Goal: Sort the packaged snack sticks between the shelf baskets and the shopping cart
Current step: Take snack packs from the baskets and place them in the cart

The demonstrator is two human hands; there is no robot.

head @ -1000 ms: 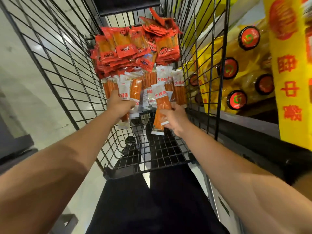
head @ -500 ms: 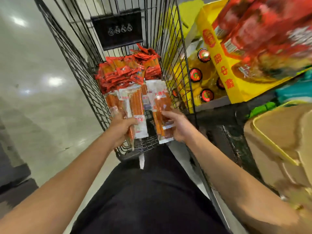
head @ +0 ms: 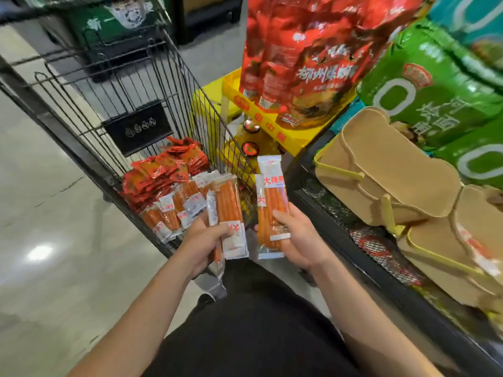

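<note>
over the near end of the shopping cart (head: 114, 85), the left hand (head: 202, 242) is closed around a few clear packs of orange snack sticks (head: 230, 213), fingers curled over the lower part of the front pack and the packs standing roughly upright; how many it holds is hard to tell. just to the right of the cart, the right hand (head: 296, 240) grips another pack of snack sticks (head: 272, 205), thumb across the front and fingers wrapped behind, with a second pack seemingly tucked behind it. the two held bundles sit side by side, close but apart. down in the cart lie more loose packs of sticks (head: 177, 210), and beyond them a heap of small red packets (head: 160, 172). on the right, a dark wire shelf (head: 381, 248) carries tan cardboard boxes (head: 386, 170), with big red bags (head: 304, 55) in a yellow tray (head: 261, 112) and green bags (head: 435, 85) behind them.
</note>
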